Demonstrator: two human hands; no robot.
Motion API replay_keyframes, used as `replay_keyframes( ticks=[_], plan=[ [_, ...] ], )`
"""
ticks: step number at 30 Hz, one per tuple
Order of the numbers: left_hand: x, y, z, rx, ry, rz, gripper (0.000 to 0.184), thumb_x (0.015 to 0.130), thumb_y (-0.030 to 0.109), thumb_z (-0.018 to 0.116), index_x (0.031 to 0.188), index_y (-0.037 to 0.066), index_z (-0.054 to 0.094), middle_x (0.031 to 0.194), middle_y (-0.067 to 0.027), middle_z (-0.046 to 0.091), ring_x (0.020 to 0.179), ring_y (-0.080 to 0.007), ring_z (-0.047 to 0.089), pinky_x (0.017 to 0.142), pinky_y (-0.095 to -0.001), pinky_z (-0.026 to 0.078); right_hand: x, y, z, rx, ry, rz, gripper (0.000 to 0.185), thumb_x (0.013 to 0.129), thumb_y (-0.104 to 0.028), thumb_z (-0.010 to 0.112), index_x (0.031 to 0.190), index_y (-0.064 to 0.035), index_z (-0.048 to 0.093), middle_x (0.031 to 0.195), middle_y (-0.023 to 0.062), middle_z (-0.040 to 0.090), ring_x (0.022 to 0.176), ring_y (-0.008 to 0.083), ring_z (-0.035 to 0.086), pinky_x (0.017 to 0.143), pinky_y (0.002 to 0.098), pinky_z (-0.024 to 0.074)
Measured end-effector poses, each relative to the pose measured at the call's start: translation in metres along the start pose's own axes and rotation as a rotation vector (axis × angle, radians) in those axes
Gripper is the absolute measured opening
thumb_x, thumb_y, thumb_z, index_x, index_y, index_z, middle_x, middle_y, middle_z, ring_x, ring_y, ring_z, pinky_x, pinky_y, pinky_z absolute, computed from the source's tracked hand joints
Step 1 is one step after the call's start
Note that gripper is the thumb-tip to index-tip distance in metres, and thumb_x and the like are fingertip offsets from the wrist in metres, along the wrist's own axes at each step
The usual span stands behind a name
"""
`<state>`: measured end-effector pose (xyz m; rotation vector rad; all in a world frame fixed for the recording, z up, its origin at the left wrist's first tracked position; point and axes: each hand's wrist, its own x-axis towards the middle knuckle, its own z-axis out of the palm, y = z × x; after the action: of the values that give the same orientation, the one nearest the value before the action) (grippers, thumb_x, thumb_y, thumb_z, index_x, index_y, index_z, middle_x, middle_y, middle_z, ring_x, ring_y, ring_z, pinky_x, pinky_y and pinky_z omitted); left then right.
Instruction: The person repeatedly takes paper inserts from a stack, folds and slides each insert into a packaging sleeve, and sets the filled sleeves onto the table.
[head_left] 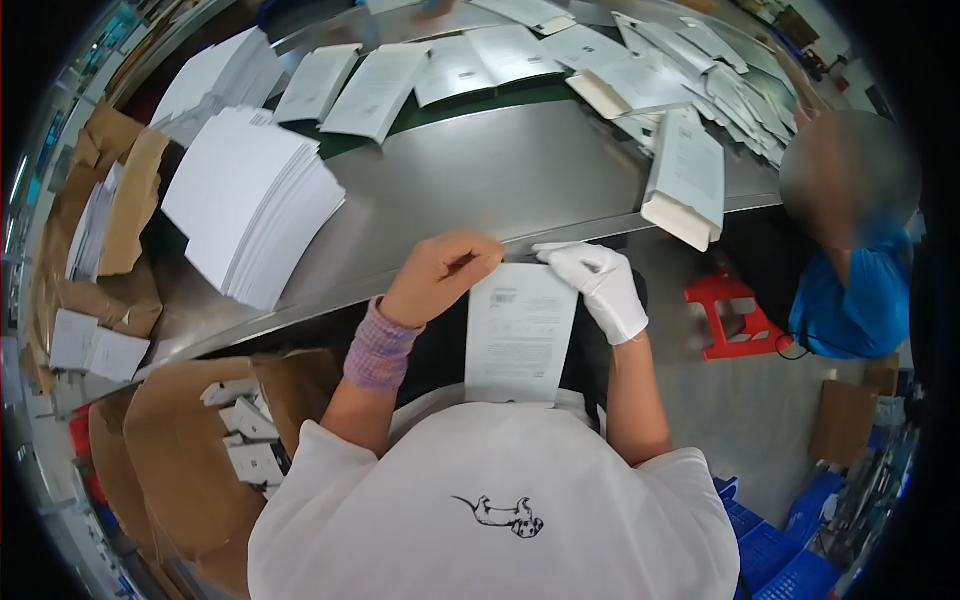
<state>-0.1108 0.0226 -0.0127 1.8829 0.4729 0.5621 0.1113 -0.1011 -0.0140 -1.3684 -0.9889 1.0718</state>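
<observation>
A pale printed box, with small lines of text and a barcode-like mark near its top, stands in front of my body. My left hand, bare with a purple checked cuff, pinches its upper left corner. At the upper right corner my right hand, in a white glove, has its fingers closed on the edge. Both hands are just at the metal table's near edge. How thick the box is, I cannot tell from here.
White card sheets are stacked on the left. Printed boxes line the back, one box jutting over the near edge. A large carton holds small boxes at lower left. A red stool and a person in blue are right.
</observation>
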Motion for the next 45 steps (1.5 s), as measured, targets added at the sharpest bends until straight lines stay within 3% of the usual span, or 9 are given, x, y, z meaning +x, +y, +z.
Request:
replay_keyframes(
  ticks=[4, 9, 19, 25, 29, 34, 36, 40, 45],
  plan=[
    [0.012, 0.016, 0.001, -0.047, -0.029, -0.171, 0.016, 0.093, 0.005, 0.062, 0.106, -0.003, 0.066, 0.092, -0.0028, 0.065, 0.083, -0.0067, 0.055, 0.074, -0.0224, 0.046, -0.003, -0.015, 0.000, -0.153, 0.068, -0.011, 0.018, 0.085, -0.011, 0.072, 0.100, -0.0008, 0.073, 0.094, 0.0065, 0.072, 0.086, 0.0100, 0.063, 0.078, 0.0251, 0.0508],
    [0.023, -0.002, 0.006, -0.069, 0.028, -0.091, 0.015, 0.089, 0.007, 0.066, 0.101, -0.001, 0.068, 0.074, -0.0025, 0.062, 0.065, -0.0051, 0.050, 0.058, -0.0220, 0.041, 0.001, -0.002, 0.004, -0.065, 0.129, 0.038, 0.017, 0.088, -0.012, 0.069, 0.100, -0.0002, 0.073, 0.089, 0.0047, 0.070, 0.080, 0.0077, 0.061, 0.072, 0.0233, 0.0500],
    [0.006, 0.005, -0.004, -0.316, -0.165, -0.194, 0.020, 0.092, 0.001, 0.062, 0.111, -0.004, 0.065, 0.109, -0.0080, 0.064, 0.100, -0.0133, 0.060, 0.090, -0.0261, 0.047, -0.010, -0.001, -0.008, -0.019, -0.008, 0.110, 0.026, 0.092, -0.023, 0.067, 0.107, -0.0025, 0.073, 0.101, 0.0070, 0.072, 0.095, 0.0128, 0.063, 0.087, 0.0261, 0.0491],
    [0.005, 0.003, -0.004, -0.250, -0.139, -0.224, 0.025, 0.090, 0.001, 0.064, 0.115, -0.002, 0.064, 0.102, -0.0039, 0.066, 0.093, -0.0103, 0.060, 0.081, -0.0240, 0.049, -0.009, -0.003, -0.007, -0.017, 0.004, 0.082, 0.023, 0.092, -0.019, 0.067, 0.108, -0.0035, 0.072, 0.101, 0.0079, 0.070, 0.096, 0.0136, 0.063, 0.086, 0.0267, 0.0492],
    [0.027, 0.014, -0.030, -0.191, 0.250, -0.267, 0.028, 0.090, 0.006, 0.066, 0.118, 0.003, 0.066, 0.096, -0.0037, 0.066, 0.076, -0.0072, 0.058, 0.070, -0.0239, 0.050, -0.008, -0.010, -0.016, 0.142, 0.339, -0.068, 0.033, 0.097, -0.023, 0.060, 0.119, 0.0011, 0.064, 0.105, 0.0076, 0.070, 0.089, 0.0133, 0.065, 0.079, 0.0257, 0.0501],
    [0.095, -0.004, -0.071, -0.834, 0.787, -0.077, 0.044, 0.094, 0.005, 0.060, 0.133, -0.003, 0.043, 0.103, -0.0092, 0.060, 0.093, -0.0170, 0.062, 0.082, -0.0345, 0.056, 0.003, -0.006, -0.066, 0.062, 0.919, -0.333, 0.032, 0.094, -0.015, 0.063, 0.121, 0.0019, 0.062, 0.111, 0.0099, 0.066, 0.096, 0.0151, 0.063, 0.085, 0.0280, 0.0496],
    [0.108, -0.038, -0.076, -0.843, 0.808, -0.099, 0.049, 0.094, 0.006, 0.060, 0.136, -0.005, 0.038, 0.106, -0.0118, 0.058, 0.096, -0.0192, 0.061, 0.087, -0.0380, 0.055, 0.007, 0.004, -0.094, -0.325, 1.121, -0.304, 0.042, 0.086, -0.010, 0.069, 0.127, -0.0017, 0.059, 0.127, 0.0133, 0.055, 0.116, 0.0238, 0.054, 0.101, 0.0348, 0.0415],
    [0.114, -0.090, -0.069, -0.959, 0.827, -0.263, 0.043, 0.095, 0.008, 0.058, 0.131, -0.006, 0.041, 0.115, -0.0140, 0.056, 0.103, -0.0253, 0.060, 0.096, -0.0437, 0.053, 0.013, 0.008, -0.128, -0.362, 1.215, -0.138, 0.055, 0.084, -0.017, 0.073, 0.133, -0.0027, 0.053, 0.132, 0.0159, 0.052, 0.122, 0.0273, 0.052, 0.103, 0.0363, 0.0410],
    [0.111, -0.077, -0.066, -0.678, 0.918, -0.264, 0.043, 0.095, 0.009, 0.058, 0.134, -0.004, 0.043, 0.119, -0.0120, 0.054, 0.110, -0.0234, 0.055, 0.096, -0.0401, 0.051, 0.018, 0.022, -0.159, -0.472, 1.205, 0.023, 0.064, 0.081, -0.025, 0.076, 0.136, -0.0025, 0.051, 0.130, 0.0170, 0.054, 0.120, 0.0275, 0.055, 0.101, 0.0362, 0.0428]
  ],
)
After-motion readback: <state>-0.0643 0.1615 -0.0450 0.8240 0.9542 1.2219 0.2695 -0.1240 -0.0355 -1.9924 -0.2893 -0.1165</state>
